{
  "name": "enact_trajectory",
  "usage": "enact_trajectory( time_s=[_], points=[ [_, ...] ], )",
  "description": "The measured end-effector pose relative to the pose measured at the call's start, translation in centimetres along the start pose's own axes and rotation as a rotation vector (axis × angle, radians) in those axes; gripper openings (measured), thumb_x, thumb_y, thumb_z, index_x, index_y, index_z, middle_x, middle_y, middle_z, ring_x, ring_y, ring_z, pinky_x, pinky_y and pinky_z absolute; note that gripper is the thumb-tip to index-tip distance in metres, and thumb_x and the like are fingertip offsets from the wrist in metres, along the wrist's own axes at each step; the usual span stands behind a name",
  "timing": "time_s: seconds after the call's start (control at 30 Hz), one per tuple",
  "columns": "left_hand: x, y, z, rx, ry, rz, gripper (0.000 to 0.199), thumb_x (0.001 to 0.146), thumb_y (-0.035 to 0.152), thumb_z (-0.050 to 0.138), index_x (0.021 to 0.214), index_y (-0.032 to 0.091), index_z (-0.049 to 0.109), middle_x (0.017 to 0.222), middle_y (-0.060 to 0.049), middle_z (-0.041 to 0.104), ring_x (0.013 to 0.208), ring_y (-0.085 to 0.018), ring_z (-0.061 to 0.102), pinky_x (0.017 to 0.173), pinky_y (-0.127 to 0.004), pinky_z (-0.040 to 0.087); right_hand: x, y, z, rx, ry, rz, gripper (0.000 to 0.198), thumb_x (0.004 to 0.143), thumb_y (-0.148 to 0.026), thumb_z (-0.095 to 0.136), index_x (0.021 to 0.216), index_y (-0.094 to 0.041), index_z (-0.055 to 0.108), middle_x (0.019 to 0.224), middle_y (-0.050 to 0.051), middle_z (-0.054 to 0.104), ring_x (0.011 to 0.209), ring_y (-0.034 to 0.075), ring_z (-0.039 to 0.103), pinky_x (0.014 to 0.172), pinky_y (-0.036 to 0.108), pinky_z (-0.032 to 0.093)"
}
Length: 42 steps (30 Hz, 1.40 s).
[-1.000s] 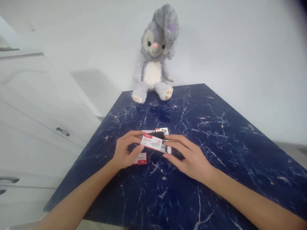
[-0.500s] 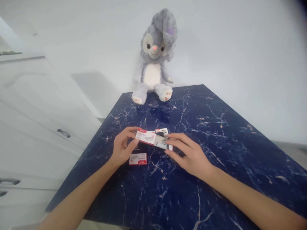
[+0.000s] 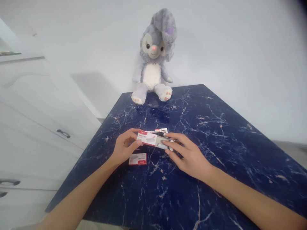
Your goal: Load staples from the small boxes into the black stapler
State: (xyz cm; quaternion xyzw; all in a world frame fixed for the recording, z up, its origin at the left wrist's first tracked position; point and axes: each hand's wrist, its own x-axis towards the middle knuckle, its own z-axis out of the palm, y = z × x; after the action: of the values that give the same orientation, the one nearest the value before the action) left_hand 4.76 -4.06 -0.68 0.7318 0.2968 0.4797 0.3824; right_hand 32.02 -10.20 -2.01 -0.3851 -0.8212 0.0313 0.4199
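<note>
A red-and-white staple box (image 3: 146,138), marked 24/6, is held up over the table in both hands. My left hand (image 3: 124,147) pinches the left end of its sleeve between thumb and fingers. From the sleeve's right end a pale inner tray (image 3: 161,142) sticks out, and my right hand (image 3: 185,151) grips its outer end. The fingers cover part of the tray, so its contents are hard to make out. A second red-and-white staple box (image 3: 137,159) lies closed on the table below my left hand. Behind the held box, a white box with a dark picture (image 3: 161,130) is partly hidden.
The dark blue marble-patterned table (image 3: 203,127) narrows toward the wall. A grey plush rabbit (image 3: 152,75) sits at its far edge, against the wall. White cabinets (image 3: 31,134) with dark handles stand on the left.
The held staple box has tilted and shifted slightly. My right fingers have moved a little further over the tray. The second staple box and the rabbit stay put.
</note>
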Motion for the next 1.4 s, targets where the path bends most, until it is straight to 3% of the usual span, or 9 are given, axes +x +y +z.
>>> enact_trajectory(
  time_s=[0.27, 0.43, 0.67, 1.1, 1.4],
  points=[
    [0.3, -0.3, 0.0, -0.078, -0.013, -0.137, 0.021, 0.087, 0.035, 0.069, 0.084, 0.015, 0.069, 0.114, -0.012, 0.070, 0.059, -0.011, 0.066, 0.058, -0.029, 0.059, -0.2, 0.1, 0.1, -0.054, -0.018, -0.080, 0.033, 0.093, -0.019, 0.059, 0.126, -0.021, 0.060, 0.132, 0.014, 0.057, 0.109, 0.026, 0.061, 0.093, 0.049, 0.055],
    [0.3, 0.2, -0.1, 0.023, -0.076, -0.121, 0.016, 0.088, 0.032, 0.067, 0.086, 0.017, 0.071, 0.087, -0.007, 0.072, 0.065, -0.015, 0.066, 0.061, -0.027, 0.057, -0.1, 0.3, 0.0, -0.070, -0.038, -0.087, 0.034, 0.093, -0.016, 0.057, 0.126, -0.020, 0.060, 0.131, 0.015, 0.058, 0.113, 0.028, 0.058, 0.091, 0.049, 0.055],
    [0.4, 1.0, -0.6, 0.319, -0.160, -0.058, 0.022, 0.089, 0.033, 0.064, 0.074, 0.017, 0.069, 0.075, -0.004, 0.070, 0.069, -0.015, 0.065, 0.066, -0.027, 0.053, 0.0, 0.3, 0.0, -0.071, -0.032, -0.079, 0.032, 0.092, -0.013, 0.056, 0.123, -0.021, 0.062, 0.130, 0.014, 0.058, 0.110, 0.027, 0.058, 0.087, 0.047, 0.056],
    [0.6, 1.1, -0.9, 0.327, -0.204, -0.070, 0.025, 0.090, 0.035, 0.062, 0.074, 0.017, 0.067, 0.077, -0.005, 0.070, 0.072, -0.017, 0.065, 0.068, -0.028, 0.050, 0.1, -0.2, 0.1, -0.090, -0.006, -0.057, 0.028, 0.092, -0.013, 0.057, 0.118, -0.020, 0.064, 0.127, 0.013, 0.060, 0.108, 0.027, 0.060, 0.087, 0.047, 0.056],
    [0.6, 1.7, -0.8, 0.499, -0.223, 0.009, 0.022, 0.089, 0.032, 0.063, 0.073, 0.017, 0.063, 0.078, -0.003, 0.069, 0.069, -0.015, 0.062, 0.066, -0.027, 0.047, 0.0, 0.1, 0.1, -0.050, -0.010, -0.025, 0.028, 0.092, -0.014, 0.057, 0.117, -0.023, 0.064, 0.125, 0.012, 0.062, 0.107, 0.027, 0.061, 0.088, 0.048, 0.056]
  ],
)
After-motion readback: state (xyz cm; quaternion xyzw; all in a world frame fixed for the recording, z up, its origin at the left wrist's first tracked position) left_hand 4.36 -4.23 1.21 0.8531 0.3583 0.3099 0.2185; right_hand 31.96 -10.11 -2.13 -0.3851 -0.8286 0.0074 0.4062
